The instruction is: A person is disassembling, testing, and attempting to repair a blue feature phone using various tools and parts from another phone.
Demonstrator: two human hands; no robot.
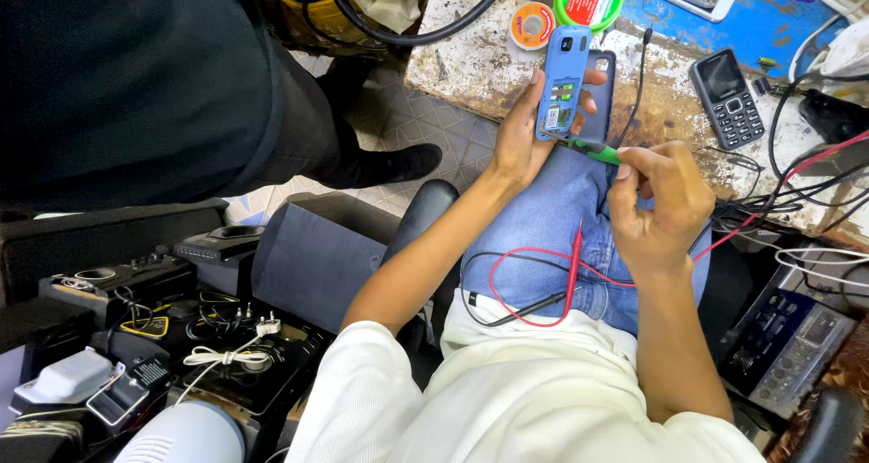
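Our left hand [518,142] gripped the blue phone [561,83] upright; our right hand [656,200] pinched the green screwdriver [593,150], pointing toward ten o'clock at the phone's base.

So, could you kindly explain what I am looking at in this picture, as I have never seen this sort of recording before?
There is no machine here: a camera worn on a person's head looks down at their own two bare hands. The left hand holds a small blue phone with its back cover off upright, together with a dark rear cover behind it. The right hand holds a green-handled screwdriver against the phone's lower edge. Red and black probe leads lie on the person's lap. On the worn, stained workbench lie a black keypad phone and solder reels. Another person in dark clothes stands at upper left.
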